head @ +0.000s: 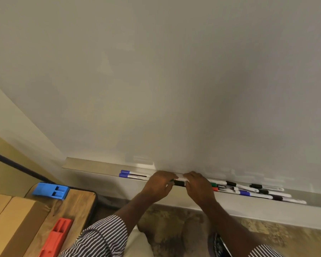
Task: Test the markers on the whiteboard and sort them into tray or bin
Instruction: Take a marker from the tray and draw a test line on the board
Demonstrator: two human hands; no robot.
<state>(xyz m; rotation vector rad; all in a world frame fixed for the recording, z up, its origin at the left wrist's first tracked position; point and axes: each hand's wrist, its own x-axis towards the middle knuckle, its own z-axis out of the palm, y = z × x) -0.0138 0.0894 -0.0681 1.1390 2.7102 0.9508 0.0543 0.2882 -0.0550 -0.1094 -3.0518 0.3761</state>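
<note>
A blank whiteboard [174, 80] fills the upper view, with a metal ledge [93, 166] along its bottom edge. Both my hands meet over the ledge's middle on one marker [179, 182] with a green end and a dark band. My left hand [159, 184] grips its green end. My right hand [197, 186] grips the other end. Two blue-capped markers [127, 174] lie on the ledge left of my hands. Several markers [248, 191] with black, red, green and blue caps lie in a pile to the right.
A wooden table [76, 203] stands at the lower left. On it lie a blue plastic holder [51, 191], a red plastic holder [57, 236] and two cardboard boxes [13, 225]. Patterned carpet [267, 232] covers the floor below the ledge.
</note>
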